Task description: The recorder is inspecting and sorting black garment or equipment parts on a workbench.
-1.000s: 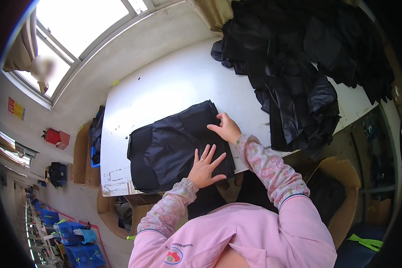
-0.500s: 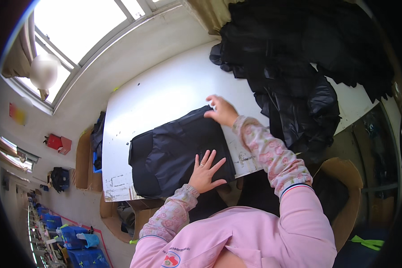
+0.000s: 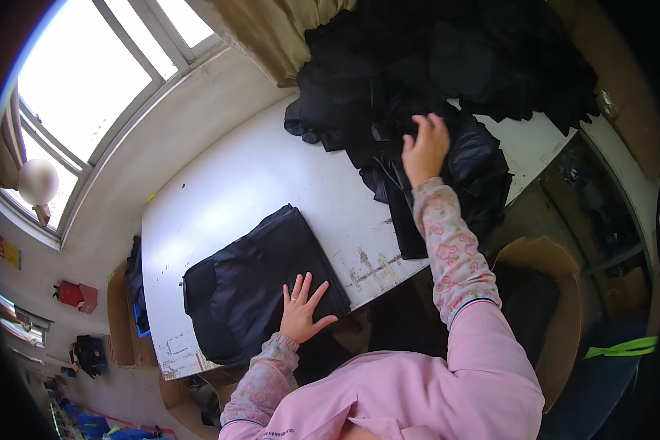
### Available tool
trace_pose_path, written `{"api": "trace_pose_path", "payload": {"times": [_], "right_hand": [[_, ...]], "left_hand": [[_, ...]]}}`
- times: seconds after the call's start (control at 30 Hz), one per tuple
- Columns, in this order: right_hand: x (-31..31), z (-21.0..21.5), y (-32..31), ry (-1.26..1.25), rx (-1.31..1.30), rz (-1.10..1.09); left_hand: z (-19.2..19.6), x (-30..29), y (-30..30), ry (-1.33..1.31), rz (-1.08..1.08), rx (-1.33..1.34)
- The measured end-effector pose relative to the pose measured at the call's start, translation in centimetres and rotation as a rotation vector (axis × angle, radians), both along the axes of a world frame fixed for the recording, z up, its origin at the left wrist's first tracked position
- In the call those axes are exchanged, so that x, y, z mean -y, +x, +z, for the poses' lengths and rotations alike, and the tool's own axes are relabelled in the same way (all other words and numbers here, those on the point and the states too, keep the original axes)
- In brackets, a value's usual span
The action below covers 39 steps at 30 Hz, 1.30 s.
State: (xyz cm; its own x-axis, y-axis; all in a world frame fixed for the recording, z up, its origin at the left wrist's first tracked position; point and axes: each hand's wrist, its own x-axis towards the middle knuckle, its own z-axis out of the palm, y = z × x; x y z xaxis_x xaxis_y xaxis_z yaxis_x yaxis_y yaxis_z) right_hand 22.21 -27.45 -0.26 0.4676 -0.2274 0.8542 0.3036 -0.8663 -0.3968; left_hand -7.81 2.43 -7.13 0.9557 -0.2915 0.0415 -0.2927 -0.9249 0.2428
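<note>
A neat stack of black fabric pieces point(image 3: 246, 282) lies at the near left part of the white table point(image 3: 220, 198). My left hand point(image 3: 301, 307) rests flat on its right part with the fingers spread and a ring on one finger. Farther right, a loose heap of black fabric point(image 3: 447, 66) covers the table's far right side. My right hand point(image 3: 426, 149) is over the near part of this heap, fingers apart, with nothing visible in it. Whether its fingertips touch the fabric I cannot tell.
Cardboard boxes point(image 3: 539, 293) with dark contents stand below the table at the right, with another carton point(image 3: 128, 323) at its left end. A window point(image 3: 95, 66) and a beige curtain point(image 3: 271, 37) are behind. A bright green strip point(image 3: 622, 347) lies at the lower right.
My right hand has left the far right corner of the stack and moved right to the heap. My left hand stays on the stack. The whole view has turned toward the right.
</note>
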Motion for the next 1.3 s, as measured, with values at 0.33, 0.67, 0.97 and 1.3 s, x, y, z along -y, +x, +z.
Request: {"api": "trace_pose_path", "payload": {"times": [0.33, 0.67, 0.97, 1.3], "right_hand": [[9.5, 0.4, -5.6, 0.131, -0.235, 0.410], [-1.6, -4.5, -21.9, -0.168, -0.753, 1.346], [2.1, -4.4, -15.9, 1.361, -1.250, 1.245], [1.7, 5.4, -18.0, 0.427, -0.866, 1.343]], "left_hand": [[3.1, -0.2, 2.4, -0.278, 0.008, -0.250], [5.2, 2.3, 12.5, -1.786, 0.412, -0.467], [7.7, 12.0, 4.0, -0.834, -0.374, -0.206], [7.4, 4.1, 4.3, -1.702, 0.176, -0.341]]}}
